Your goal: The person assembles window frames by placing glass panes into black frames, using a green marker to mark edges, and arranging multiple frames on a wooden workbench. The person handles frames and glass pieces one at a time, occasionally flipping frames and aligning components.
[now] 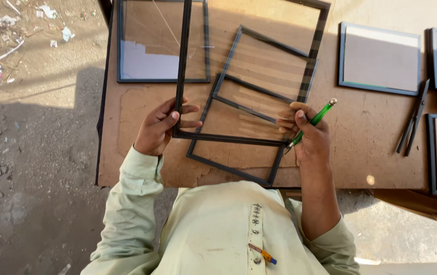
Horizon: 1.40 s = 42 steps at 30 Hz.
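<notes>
Together, left hand (158, 128) and right hand (310, 133) gripping tilted glass pane (249, 66), long axis pointing away, green cutter (314, 120) in right.

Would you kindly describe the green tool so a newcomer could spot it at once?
Start at the brown board table and find the person's right hand at the large glass pane. The thin green tool slants through that grip; unlike the black strips lying nearby, it is bright green with a metal tip.

Left hand (160, 127) grips large black frame (184, 61); right hand (310, 135) holds green tool (314, 120).
</notes>
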### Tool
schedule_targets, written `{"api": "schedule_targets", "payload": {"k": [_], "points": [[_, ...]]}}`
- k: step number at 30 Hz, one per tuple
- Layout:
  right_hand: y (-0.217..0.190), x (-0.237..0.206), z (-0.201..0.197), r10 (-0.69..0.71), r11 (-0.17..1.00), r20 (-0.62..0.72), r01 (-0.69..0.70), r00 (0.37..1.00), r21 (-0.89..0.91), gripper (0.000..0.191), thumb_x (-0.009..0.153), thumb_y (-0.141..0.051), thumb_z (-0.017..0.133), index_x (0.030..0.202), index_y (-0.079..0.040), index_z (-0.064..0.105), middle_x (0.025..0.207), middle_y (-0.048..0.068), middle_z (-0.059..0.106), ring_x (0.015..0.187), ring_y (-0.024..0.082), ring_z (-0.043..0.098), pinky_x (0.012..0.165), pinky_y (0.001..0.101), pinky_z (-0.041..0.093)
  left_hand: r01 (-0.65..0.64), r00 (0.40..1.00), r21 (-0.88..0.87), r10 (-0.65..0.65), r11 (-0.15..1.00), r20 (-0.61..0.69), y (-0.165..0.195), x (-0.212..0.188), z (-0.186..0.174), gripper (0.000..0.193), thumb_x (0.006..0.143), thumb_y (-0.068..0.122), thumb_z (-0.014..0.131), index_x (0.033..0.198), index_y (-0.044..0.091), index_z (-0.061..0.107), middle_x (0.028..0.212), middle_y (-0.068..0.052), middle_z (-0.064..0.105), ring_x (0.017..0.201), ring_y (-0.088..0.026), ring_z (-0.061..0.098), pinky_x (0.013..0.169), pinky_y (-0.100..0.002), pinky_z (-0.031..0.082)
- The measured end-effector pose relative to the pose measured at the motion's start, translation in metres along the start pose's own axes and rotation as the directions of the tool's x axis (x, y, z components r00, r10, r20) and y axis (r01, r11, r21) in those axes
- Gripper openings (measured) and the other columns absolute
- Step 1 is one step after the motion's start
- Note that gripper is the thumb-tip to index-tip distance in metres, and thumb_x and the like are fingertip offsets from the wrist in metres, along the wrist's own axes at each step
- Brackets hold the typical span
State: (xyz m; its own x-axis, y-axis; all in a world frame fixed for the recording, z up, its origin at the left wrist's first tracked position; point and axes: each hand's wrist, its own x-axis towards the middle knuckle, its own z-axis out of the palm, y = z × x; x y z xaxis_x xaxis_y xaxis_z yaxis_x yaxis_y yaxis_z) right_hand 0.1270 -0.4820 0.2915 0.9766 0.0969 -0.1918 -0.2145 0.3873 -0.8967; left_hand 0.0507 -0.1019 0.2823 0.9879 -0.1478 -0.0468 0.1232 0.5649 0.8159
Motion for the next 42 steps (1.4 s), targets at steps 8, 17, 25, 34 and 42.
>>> {"api": "schedule_targets", "payload": {"k": [8,17,25,34,42], "points": [[0.014,-0.003,-0.008,0.099,0.995,-0.003,-0.099,0.995,0.008,0.018,0.104,-0.013,0.070,0.119,-0.003,0.070,0.108,0.022,0.076,0.090,0.028,0.078,0.072,0.0363,0.066,0.006,1.000,-0.002,-0.006,1.000,-0.006,-0.009,-0.013,-0.003,0.042,0.111,0.013,0.051,0.150,-0.002,0.046,0.134,-0.022,0.065,0.116,-0.038,0.071,0.103,-0.044,0.060],[0.033,-0.005,-0.015,0.123,0.991,-0.019,-0.122,0.992,0.051,0.019,0.102,-0.016,0.066,0.116,-0.004,0.070,0.103,0.021,0.078,0.086,0.027,0.078,0.068,0.0360,0.065,0.085,0.994,0.023,-0.083,0.996,-0.075,-0.005,-0.018,-0.004,0.044,0.108,0.016,0.052,0.147,-0.001,0.047,0.132,-0.022,0.065,0.112,-0.039,0.072,0.091,-0.042,0.061],[0.043,-0.008,0.000,0.110,0.962,-0.137,-0.140,0.985,-0.234,0.021,0.103,-0.019,0.061,0.116,-0.004,0.065,0.097,0.015,0.078,0.083,0.022,0.078,0.067,0.0317,0.065,0.059,0.994,0.070,-0.053,0.996,-0.094,-0.018,-0.027,-0.013,0.046,0.106,0.013,0.052,0.149,-0.003,0.046,0.133,-0.024,0.065,0.114,-0.040,0.071,0.094,-0.044,0.062],[0.019,-0.023,0.031,-0.067,0.087,-0.160,-0.154,0.985,-0.984,0.030,0.102,-0.035,0.063,0.113,-0.007,0.066,0.095,0.013,0.068,0.078,0.022,0.071,0.068,0.0377,0.058,0.054,0.993,0.089,-0.045,0.995,-0.105,-0.035,-0.038,-0.020,0.045,0.105,0.013,0.052,0.147,-0.003,0.047,0.131,-0.024,0.065,0.114,-0.041,0.071,0.092,-0.046,0.064],[0.046,-0.025,0.011,0.057,0.080,-0.146,-0.151,0.988,-0.985,0.038,0.102,-0.043,0.061,0.109,-0.006,0.064,0.108,0.015,0.063,0.102,0.034,0.064,0.088,0.0531,0.050,0.137,0.963,-0.031,-0.140,0.990,-0.229,-0.084,-0.067,-0.031,0.046,0.104,0.014,0.055,0.145,-0.004,0.050,0.131,-0.024,0.066,0.113,-0.041,0.071,0.094,-0.048,0.061]]}}
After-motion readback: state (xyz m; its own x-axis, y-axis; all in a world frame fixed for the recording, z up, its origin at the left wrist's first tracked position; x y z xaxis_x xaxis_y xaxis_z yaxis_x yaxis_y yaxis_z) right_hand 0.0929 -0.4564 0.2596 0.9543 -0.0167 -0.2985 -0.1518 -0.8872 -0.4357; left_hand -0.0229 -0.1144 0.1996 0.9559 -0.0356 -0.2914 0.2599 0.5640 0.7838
